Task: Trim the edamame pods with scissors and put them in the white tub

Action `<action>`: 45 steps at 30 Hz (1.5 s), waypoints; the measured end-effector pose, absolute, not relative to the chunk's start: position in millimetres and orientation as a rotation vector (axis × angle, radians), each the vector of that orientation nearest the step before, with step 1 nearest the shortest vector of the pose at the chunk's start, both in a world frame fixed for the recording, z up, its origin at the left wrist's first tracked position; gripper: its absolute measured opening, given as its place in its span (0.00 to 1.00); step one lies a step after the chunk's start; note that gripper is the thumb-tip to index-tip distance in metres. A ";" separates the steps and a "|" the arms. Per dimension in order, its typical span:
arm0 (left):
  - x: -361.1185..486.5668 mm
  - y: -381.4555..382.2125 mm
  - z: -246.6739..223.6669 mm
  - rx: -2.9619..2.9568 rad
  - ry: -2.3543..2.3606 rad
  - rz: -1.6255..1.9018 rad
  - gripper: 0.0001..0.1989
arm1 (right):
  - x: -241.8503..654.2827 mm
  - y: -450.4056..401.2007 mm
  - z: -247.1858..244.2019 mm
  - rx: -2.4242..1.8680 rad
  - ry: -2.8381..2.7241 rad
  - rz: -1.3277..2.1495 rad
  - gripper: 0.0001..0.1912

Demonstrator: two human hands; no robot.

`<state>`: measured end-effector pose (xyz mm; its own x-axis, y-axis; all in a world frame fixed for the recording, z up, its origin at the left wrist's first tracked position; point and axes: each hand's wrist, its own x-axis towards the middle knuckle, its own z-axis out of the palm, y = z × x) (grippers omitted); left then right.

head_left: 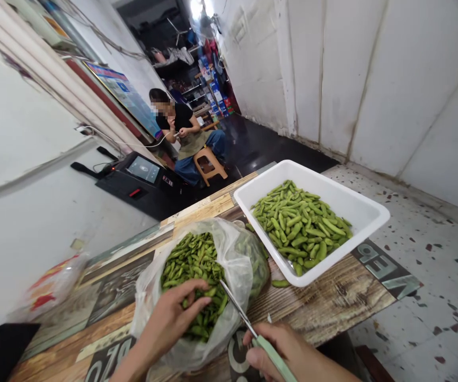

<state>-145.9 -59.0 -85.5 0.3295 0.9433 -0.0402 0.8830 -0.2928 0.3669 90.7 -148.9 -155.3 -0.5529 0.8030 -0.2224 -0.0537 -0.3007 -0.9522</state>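
A translucent plastic bag (235, 265) full of green soybean pods (191, 260) lies open on the table. My left hand (177, 305) reaches into its mouth, thumb and fingers closed round a pod at the top of the heap. In my right hand (280, 347) is a pair of scissors (239, 307) with pale green handles, its blades pointing toward the bag and looking nearly closed. Beyond the bag stands a white plastic tub (356, 215), partly filled with more soybean pods (300, 225).
One loose pod (280, 284) lies on the wood-patterned table (332, 297) beside the tub. A red-and-white plastic package (50, 286) sits at the left. Farther back are a black device with a screen (143, 170) and a person (181, 127) on a stool (209, 164).
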 end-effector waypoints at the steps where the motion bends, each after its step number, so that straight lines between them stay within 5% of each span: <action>1: -145.8 -59.2 -81.9 2.198 1.681 0.334 0.16 | 92.4 -148.2 -153.8 -0.961 -1.380 1.897 0.20; 14: -130.3 -73.3 -91.1 1.062 1.295 0.723 0.19 | 85.2 -157.3 -136.0 -1.036 -1.451 1.882 0.21; 28: -138.2 -77.7 -101.7 1.109 1.156 0.885 0.18 | 54.0 -168.3 -129.4 -1.275 -1.322 1.852 0.25; 45: -141.5 -99.4 -84.0 1.461 1.159 0.829 0.12 | 51.1 -167.3 -95.3 -1.432 -1.902 1.150 0.22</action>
